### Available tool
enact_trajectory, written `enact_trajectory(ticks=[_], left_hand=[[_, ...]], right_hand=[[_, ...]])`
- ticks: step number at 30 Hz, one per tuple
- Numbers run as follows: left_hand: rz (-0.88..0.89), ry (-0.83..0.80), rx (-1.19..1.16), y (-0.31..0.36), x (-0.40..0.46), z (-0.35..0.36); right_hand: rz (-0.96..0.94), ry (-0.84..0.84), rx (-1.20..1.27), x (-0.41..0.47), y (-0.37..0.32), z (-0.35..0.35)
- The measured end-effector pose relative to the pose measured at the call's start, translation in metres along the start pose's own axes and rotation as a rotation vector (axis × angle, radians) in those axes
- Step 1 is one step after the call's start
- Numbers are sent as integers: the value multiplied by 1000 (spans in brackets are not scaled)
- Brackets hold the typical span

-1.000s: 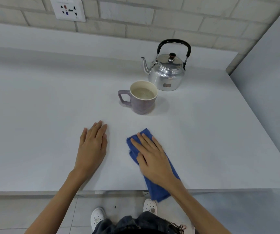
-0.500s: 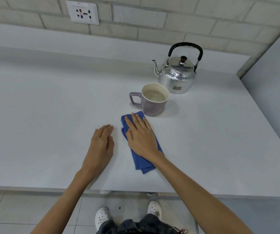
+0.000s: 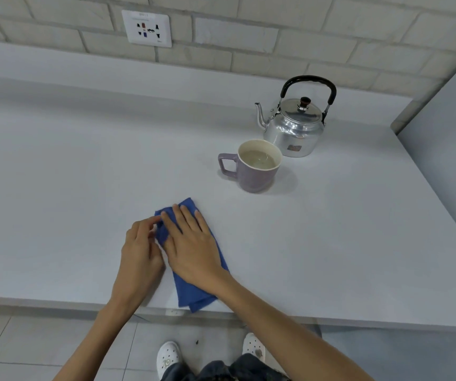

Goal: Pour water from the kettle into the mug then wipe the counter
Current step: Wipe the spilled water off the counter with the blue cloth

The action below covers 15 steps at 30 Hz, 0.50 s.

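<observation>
A shiny metal kettle (image 3: 294, 130) with a black handle stands upright at the back right of the white counter (image 3: 83, 174). In front of it sits a purple mug (image 3: 254, 169) filled with water, handle to the left. A folded blue cloth (image 3: 193, 292) lies near the counter's front edge. My right hand (image 3: 191, 243) presses flat on the cloth, fingers spread. My left hand (image 3: 140, 251) is beside it, fingertips pinching the cloth's left edge.
A brick wall with a white power socket (image 3: 147, 28) runs along the back. A grey panel (image 3: 446, 149) bounds the counter on the right. The counter's front edge (image 3: 56, 303) is just below my hands, with tiled floor and my white shoes beneath.
My right hand slid the cloth forward toward the mug, then left and back toward the front edge. My left hand lifted from lying flat and now pinches the cloth's left edge.
</observation>
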<state>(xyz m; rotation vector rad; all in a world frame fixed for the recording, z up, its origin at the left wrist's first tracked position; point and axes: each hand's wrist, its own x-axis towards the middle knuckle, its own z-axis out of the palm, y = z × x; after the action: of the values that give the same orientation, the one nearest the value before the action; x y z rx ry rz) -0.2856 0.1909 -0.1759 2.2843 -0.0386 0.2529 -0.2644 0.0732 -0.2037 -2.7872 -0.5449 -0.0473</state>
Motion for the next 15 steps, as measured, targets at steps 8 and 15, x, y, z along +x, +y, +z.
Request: enact_trajectory(ticks=[8, 15], left_hand=[[-204, -46, -32, 16, -28, -5], [-345, -327, 60, 48, -63, 13]], right_hand=[[205, -58, 135, -5, 19, -17], [41, -380, 186, 55, 57, -74]])
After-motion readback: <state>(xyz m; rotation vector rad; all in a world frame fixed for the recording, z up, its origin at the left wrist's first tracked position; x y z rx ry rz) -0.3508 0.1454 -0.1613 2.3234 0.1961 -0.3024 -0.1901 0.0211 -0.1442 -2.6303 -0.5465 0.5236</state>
